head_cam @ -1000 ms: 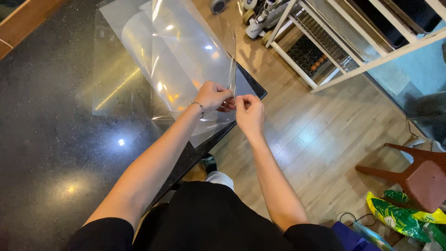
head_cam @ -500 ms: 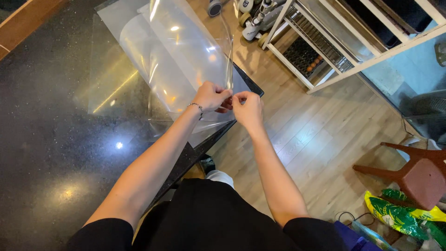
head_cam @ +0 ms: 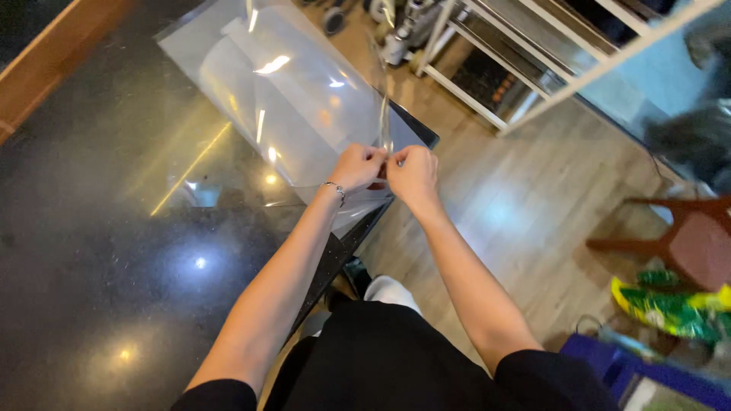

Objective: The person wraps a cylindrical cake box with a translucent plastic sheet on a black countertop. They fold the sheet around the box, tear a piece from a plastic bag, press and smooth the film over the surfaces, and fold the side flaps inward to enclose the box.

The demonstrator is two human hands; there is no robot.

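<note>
I see my left hand [head_cam: 359, 165] and right hand [head_cam: 412, 169] close together at the right edge of the dark polished tabletop [head_cam: 114, 251], each grip pinched on the near corner of a clear plastic sheet [head_cam: 289, 99]. The sheet curls up from the tabletop's far right corner. A red chair [head_cam: 685, 236] stands on the wooden floor [head_cam: 518, 205], well apart.

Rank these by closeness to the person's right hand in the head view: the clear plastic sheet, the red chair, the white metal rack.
From the right hand:
1. Clear plastic sheet, pinched at its edge, just left.
2. White metal rack, up and to the right.
3. Red chair, far right on the floor.
</note>
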